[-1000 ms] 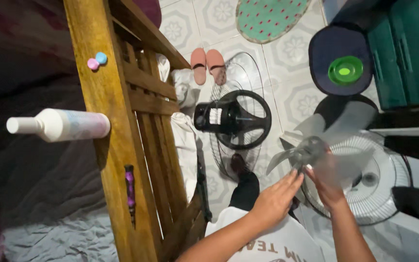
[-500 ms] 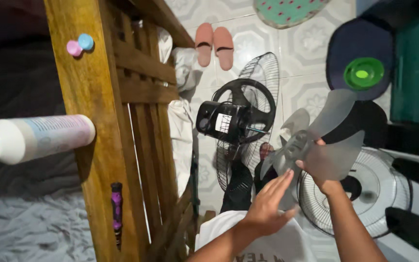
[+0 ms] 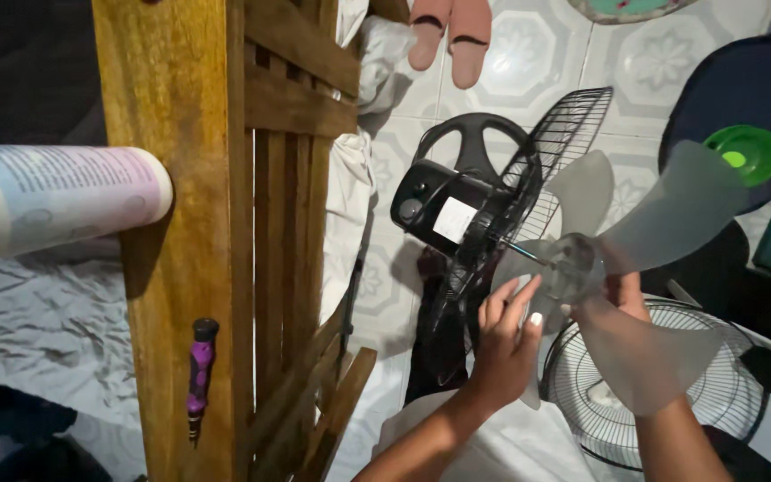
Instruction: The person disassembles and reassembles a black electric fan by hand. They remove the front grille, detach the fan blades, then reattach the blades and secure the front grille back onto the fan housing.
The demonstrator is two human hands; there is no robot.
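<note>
A translucent grey fan blade [image 3: 671, 214] is held up above the floor. My right hand [image 3: 622, 308] grips its hub from behind, seen partly through the plastic. My left hand [image 3: 506, 335] touches the lower blade near the hub, fingers spread. Just left of the hub sits the black fan motor [image 3: 439, 210] with its thin shaft pointing at the hub and the black rear wire guard [image 3: 551, 147] around it. The black round base [image 3: 475, 143] lies behind the motor.
A wooden bed frame [image 3: 189, 223] stands at left with a purple-handled screwdriver [image 3: 198, 375] and a white bottle [image 3: 55, 210] on it. A white front fan guard [image 3: 662, 393] lies on the tiled floor. Pink slippers [image 3: 448, 31] and a green lid [image 3: 742, 152] lie farther off.
The view has moved closer and down. The blade has come nearer to the motor shaft, and my left hand has risen onto the blade near the hub.
</note>
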